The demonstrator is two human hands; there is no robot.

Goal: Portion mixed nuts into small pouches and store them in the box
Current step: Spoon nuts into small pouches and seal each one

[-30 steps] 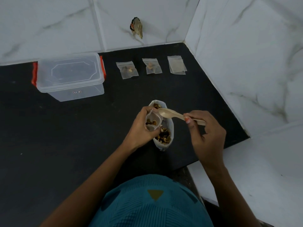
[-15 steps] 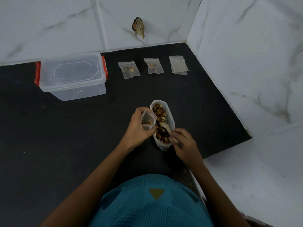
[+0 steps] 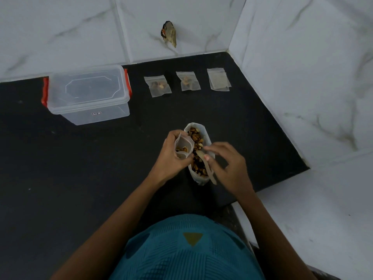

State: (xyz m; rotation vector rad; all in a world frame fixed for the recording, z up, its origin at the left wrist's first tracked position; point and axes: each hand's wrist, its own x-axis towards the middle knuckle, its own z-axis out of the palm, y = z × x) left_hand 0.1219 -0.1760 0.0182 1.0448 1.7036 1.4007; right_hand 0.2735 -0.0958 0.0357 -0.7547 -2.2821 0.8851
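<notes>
One pouch (image 3: pixel 182 147) in left hand (image 3: pixel 168 164) | right hand (image 3: pixel 229 168) dips spoon (image 3: pixel 200 154) in bag (image 3: pixel 198 180)

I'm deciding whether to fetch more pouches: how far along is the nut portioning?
Done: two filled pouches lie beside the box. In hand: the left hand holds a third pouch, partly filled; the right hand holds the spoon in the nut bag. Left: the empty pouches, and the closed box looks empty.

A home kitchen corner, by the look of it: a black stone counter (image 3: pixel 80 178) meets white marble-patterned wall tiles (image 3: pixel 302 77), with a clear plastic storage box (image 3: pixel 88 96) for food.
</notes>
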